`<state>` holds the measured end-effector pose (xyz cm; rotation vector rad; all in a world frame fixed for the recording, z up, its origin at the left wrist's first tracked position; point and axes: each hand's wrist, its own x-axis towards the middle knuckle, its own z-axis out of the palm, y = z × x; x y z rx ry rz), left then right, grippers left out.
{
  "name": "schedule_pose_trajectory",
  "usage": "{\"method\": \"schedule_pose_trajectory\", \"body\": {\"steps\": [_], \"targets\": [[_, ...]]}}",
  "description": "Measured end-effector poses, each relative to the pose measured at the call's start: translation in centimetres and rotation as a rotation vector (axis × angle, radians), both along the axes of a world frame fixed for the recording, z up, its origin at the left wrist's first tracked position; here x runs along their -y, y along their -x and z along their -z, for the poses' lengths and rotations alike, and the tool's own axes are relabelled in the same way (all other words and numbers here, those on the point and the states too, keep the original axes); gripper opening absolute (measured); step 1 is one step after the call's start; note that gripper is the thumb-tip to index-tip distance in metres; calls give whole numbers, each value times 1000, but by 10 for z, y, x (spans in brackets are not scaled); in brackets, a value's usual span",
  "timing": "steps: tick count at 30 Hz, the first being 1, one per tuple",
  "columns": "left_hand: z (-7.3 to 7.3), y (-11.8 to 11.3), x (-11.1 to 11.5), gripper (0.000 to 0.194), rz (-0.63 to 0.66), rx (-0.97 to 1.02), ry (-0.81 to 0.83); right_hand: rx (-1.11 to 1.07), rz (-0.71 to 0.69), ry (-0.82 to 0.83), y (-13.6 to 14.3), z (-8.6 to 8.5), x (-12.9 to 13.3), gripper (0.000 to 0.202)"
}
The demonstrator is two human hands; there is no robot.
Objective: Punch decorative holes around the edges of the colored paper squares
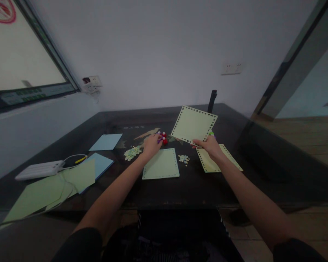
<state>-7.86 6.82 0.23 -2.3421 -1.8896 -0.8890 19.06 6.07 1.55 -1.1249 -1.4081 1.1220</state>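
In my right hand (pixel 207 145) is a pale yellow-green sheet of paper (pixel 194 124), raised and tilted above the table. Small punched holes run along its edges. My left hand (pixel 152 143) has its fingers curled at a small purple paper punch (pixel 160 139), partly hidden by them. Two red paper punches (pixel 164 140) stand right beside those fingers. Below the left hand lies a pale green sheet (pixel 161 164) with punched marks along its borders. Another hole-edged yellowish sheet (pixel 209 160) rests beneath my right hand. A green-topped punch (pixel 211 134) shows behind the right hand.
Paper cut-outs form a larger pile (pixel 132 153) at left and a smaller one (pixel 184 158) centrally. Blue sheets (pixel 106 142), green sheets (pixel 54 185) and a white power strip (pixel 41 170) with a cable lie left. A black upright object (pixel 212 101) stands at the back.
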Motion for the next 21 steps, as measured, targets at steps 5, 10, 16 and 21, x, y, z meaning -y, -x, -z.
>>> {"method": "schedule_pose_trajectory", "body": {"steps": [5, 10, 16, 21], "targets": [[4, -23, -11, 34, -155, -179, -1, -7, -1, 7, -1, 2, 1, 31], [11, -25, -12, 33, -145, -191, 14, -17, -2, 2, -1, 6, -1, 30], [10, -19, -9, 27, -63, -246, -2, -4, -10, -8, 1, 7, 0, 28], [3, -25, -8, 26, 3, -15, 12, -16, -4, 9, 2, 5, 3, 27]]}}
